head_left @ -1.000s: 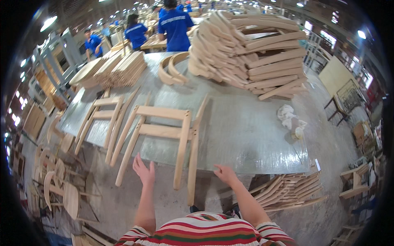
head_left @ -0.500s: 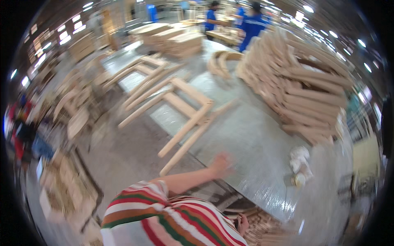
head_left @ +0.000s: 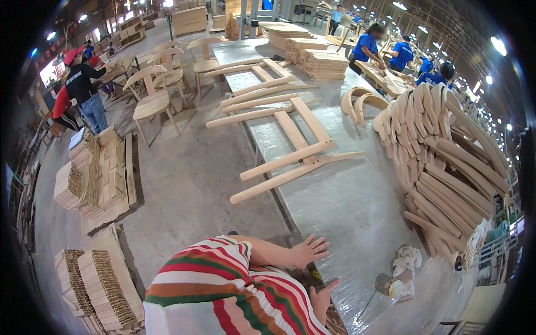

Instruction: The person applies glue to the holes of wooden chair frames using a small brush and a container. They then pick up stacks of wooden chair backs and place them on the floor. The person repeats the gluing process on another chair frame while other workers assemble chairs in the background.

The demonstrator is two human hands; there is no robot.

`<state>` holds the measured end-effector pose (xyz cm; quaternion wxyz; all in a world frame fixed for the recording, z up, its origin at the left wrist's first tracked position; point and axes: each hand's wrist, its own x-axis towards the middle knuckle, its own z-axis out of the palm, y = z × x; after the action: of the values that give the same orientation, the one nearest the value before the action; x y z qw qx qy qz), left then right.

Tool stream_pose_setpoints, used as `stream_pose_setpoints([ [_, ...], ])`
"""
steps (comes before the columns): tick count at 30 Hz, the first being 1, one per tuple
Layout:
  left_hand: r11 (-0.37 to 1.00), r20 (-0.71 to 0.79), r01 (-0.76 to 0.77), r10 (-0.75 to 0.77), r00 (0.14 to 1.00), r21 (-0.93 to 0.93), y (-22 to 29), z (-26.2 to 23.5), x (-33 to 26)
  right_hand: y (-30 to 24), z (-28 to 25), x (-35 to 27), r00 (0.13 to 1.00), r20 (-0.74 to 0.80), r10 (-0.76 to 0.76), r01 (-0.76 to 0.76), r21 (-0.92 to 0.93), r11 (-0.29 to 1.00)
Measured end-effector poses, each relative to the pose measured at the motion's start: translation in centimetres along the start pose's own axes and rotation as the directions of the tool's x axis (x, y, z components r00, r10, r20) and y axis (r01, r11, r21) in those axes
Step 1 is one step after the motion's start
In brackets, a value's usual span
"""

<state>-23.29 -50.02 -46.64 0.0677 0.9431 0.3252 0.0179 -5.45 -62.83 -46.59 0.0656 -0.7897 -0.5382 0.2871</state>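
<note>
My left hand (head_left: 310,251) is spread at the near edge of the grey, film-covered table (head_left: 352,195), with nothing in it. Just below it, my right hand (head_left: 321,300) is partly hidden by my striped top; one digit stretches out toward the table edge and nothing shows in its grasp. Ahead of the left hand lies a wooden chair leg frame (head_left: 293,131), its long legs jutting past the table's left edge. Behind it rests a similar frame (head_left: 262,75).
Curved wooden parts (head_left: 441,156) are piled high on the right. A white rag (head_left: 407,261) lies by a small container (head_left: 393,288). Flat boards (head_left: 324,64) are stacked at the far end. Chairs (head_left: 153,100) and plank stacks (head_left: 103,178) stand left; several people work farther off.
My view has turned, bringing more of the left floor and chairs into sight. My left hand has gone from a blur above the table to spread fingers at its edge; the right hand shows more.
</note>
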Motion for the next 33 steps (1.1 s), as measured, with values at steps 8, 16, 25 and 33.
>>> stream_pose_setpoints([
  [8, 0.999, 0.092, 0.01, -0.007, 0.996, -0.034, 0.5, -1.3, 0.2, 1.0, -0.6, 0.0, 1.0, 0.004, -0.003, 0.003, 0.0, 1.0],
  [16, 1.0, 0.109, 0.015, -0.016, 0.994, 0.006, 0.6, -1.7, 0.4, 1.2, -1.1, -0.1, 0.998, 0.029, 0.059, -0.06, 0.053, 0.997],
  [25, 1.0, 0.033, 0.028, -0.028, 0.999, 0.013, -0.1, -0.1, 0.3, 1.7, -0.5, 0.4, 0.998, 0.019, 0.059, -0.06, 0.107, 0.992],
  [33, 0.998, -0.012, 0.002, -0.002, 1.0, 0.06, -0.9, 0.0, -0.5, 0.1, 1.3, -1.8, 0.993, -0.014, 0.116, -0.095, 0.473, 0.876],
])
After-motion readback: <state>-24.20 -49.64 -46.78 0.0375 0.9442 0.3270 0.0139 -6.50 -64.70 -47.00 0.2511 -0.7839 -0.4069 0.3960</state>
